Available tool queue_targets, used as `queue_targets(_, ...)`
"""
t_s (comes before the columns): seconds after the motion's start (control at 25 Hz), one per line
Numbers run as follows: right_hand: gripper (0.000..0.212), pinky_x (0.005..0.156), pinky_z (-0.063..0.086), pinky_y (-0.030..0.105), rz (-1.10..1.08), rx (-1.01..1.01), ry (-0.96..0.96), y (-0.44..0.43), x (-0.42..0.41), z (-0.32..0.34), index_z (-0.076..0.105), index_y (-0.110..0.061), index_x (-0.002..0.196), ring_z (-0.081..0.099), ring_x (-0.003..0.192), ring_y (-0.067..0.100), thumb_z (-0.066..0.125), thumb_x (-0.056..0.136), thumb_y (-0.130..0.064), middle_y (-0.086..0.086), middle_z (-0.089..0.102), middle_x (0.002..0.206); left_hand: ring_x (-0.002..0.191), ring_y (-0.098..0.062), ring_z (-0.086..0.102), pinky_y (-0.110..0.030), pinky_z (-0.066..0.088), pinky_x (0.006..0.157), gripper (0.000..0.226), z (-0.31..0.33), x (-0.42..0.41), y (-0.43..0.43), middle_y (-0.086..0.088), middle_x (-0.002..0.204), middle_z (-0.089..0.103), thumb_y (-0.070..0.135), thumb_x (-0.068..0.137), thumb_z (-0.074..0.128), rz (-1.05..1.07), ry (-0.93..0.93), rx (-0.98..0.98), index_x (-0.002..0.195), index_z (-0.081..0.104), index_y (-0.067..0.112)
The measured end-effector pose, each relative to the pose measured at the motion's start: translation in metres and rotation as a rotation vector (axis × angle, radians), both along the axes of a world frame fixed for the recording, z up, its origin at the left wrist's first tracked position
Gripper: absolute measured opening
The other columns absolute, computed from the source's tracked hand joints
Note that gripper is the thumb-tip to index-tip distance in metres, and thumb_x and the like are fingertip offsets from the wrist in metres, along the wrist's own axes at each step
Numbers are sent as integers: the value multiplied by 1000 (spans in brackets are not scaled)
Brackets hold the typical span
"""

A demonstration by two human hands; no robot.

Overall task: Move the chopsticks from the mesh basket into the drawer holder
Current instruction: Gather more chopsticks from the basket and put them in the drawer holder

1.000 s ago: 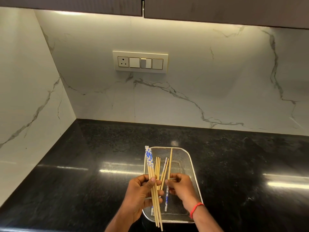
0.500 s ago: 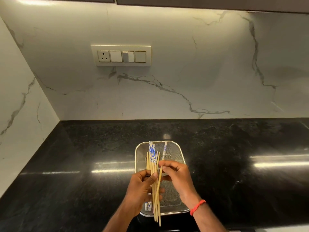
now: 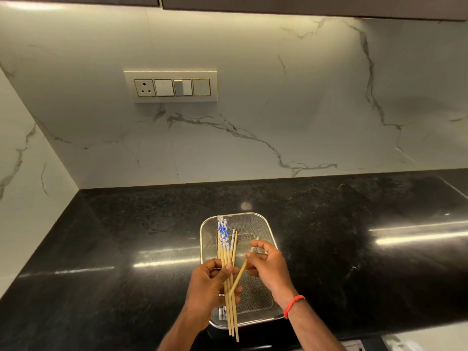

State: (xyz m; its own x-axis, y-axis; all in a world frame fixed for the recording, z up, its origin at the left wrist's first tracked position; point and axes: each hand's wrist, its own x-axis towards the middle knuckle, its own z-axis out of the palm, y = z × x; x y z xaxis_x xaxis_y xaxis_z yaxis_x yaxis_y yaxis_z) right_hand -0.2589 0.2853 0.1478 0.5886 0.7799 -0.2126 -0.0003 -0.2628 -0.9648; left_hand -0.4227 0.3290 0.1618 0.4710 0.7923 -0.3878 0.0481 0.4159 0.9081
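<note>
Left hand (image 3: 206, 287): clasps a bundle of chopsticks (image 3: 228, 272) upright over the mesh basket (image 3: 268, 224).
Right hand (image 3: 268, 266): pinches a single chopstick (image 3: 239, 274), slanted toward the bundle.
Mesh basket: on the black desk (image 3: 114, 249), under both hands.

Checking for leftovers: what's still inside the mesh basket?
Mesh basket: visible mesh floor looks bare. Left hand, its chopstick bundle and right hand cover the rest.

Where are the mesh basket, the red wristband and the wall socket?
mesh basket (image 3: 263, 220): head view, far rim.
red wristband (image 3: 293, 304): head view, middle of band, right wrist.
wall socket (image 3: 144, 87): head view, centre of its face.
</note>
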Motion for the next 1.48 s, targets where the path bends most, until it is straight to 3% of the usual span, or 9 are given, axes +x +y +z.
queue_targets(0.12, 22, 81, 61, 31, -16, 16, -132, -4, 1, -2, 68, -37, 102, 70, 94, 6, 70, 89, -19, -11, 71, 101, 73, -38, 76, -46, 64, 60, 17, -1, -4, 0, -15, 94, 79, 13, 95, 64, -8, 21, 34, 106, 67, 1)
queue_targets(0.24, 11, 81, 59, 26, 11, 29, -176, -13, -2, 0, 73, -33, 90, 68, 87, -1, 72, 87, -22, -15, 73, 88, 72, -39, 77, -47, 65, 61, 14, -2, -4, -3, -14, 90, 79, 15, 95, 65, -55, 92, 108, 104, 68, 6)
queue_targets(0.4, 7, 70, 56, 22, 89, 18, -218, -30, -6, 3, 76, -28, 88, 68, 77, 2, 72, 87, -22, -11, 73, 80, 59, -10, 71, -22, 55, 54, 7, -4, -4, -2, 2, 73, 73, 27, 98, 62, -249, 483, 568, 91, 63, 27)
queue_targets(0.48, 5, 66, 52, 15, 116, 3, -254, -38, -7, 4, 76, -26, 89, 65, 74, -1, 72, 87, -23, -11, 72, 77, 63, -6, 68, -22, 50, 57, 9, 2, -4, 2, 6, 75, 70, 32, 99, 59, -265, 587, 699, 90, 58, 33)
queue_targets(0.68, 5, 68, 50, 10, 85, -25, -276, -63, -2, 6, 76, -25, 91, 65, 80, -3, 72, 88, -25, -10, 72, 82, 81, -10, 71, -37, 59, 75, 8, 15, 7, 6, 3, 90, 75, 29, 101, 56, -272, 562, 648, 99, 62, 24)
queue_targets(0.88, 10, 72, 60, 27, 30, 49, -151, -83, 0, 24, 75, -26, 95, 71, 83, 10, 72, 87, -31, -4, 75, 85, 75, -8, 72, -37, 62, 68, 11, 33, 15, -21, 10, 85, 76, 26, 99, 60, -320, 470, 693, 90, 58, 33)
queue_targets(1.0, 16, 74, 62, 34, 6, 141, -18, -92, 1, 46, 75, -27, 100, 74, 89, 14, 71, 87, -36, -3, 78, 93, 79, -10, 76, -37, 65, 71, 5, 42, 29, -45, 3, 87, 78, 21, 99, 60, -373, 305, 643, 98, 63, 25)
queue_targets(1.2, 23, 62, 60, 32, 4, 215, -39, -134, 9, 72, 77, -17, 95, 73, 74, 18, 68, 90, -38, 9, 76, 84, 75, -14, 78, -27, 63, 59, 11, 51, 47, -90, 3, 87, 79, 19, 99, 58, -515, 173, 587, 103, 62, 28)
queue_targets(1.48, 31, 49, 52, 24, -197, 212, 156, -225, 20, 80, 80, -20, 89, 70, 67, 17, 68, 82, -47, 14, 77, 85, 86, -23, 78, -48, 66, 73, 14, 51, 73, -183, -6, 97, 79, 14, 99, 58, -553, 85, 475, 109, 66, 18)
